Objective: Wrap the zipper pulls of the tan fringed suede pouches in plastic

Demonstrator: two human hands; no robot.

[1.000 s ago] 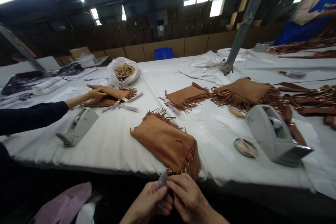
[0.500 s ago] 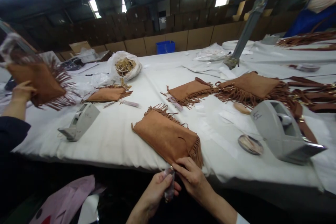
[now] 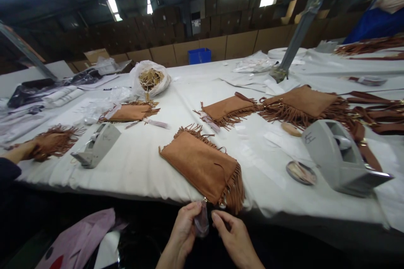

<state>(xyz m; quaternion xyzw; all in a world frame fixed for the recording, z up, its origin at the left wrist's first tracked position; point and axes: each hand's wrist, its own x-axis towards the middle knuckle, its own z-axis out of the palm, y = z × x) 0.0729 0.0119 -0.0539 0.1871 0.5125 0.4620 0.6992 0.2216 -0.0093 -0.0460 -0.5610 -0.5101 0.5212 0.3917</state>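
A brown suede fringed pouch (image 3: 198,164) lies at the table's front edge, its near corner toward me. From that corner hangs a plastic-wrapped tassel (image 3: 201,222) on a small metal fitting. My left hand (image 3: 184,227) is closed on the tassel, thumb along its upper end. Just to the right, under the pouch's fringe, my right hand (image 3: 232,233) is closed in a pinch, apart from the tassel. Whatever is between its fingertips is too small to make out.
Tape dispensers flank the pouch, one grey (image 3: 96,145) at left, a larger one (image 3: 339,157) at right. Beside the latter sits a small round dish (image 3: 301,173). More fringed pouches (image 3: 229,107) lie behind. A co-worker's hand (image 3: 28,149) touches another pouch at far left.
My right hand has drawn back from the pouch's corner, down and slightly right. My left hand still holds the tassel, turned somewhat. The co-worker's pouch has come down onto the table.
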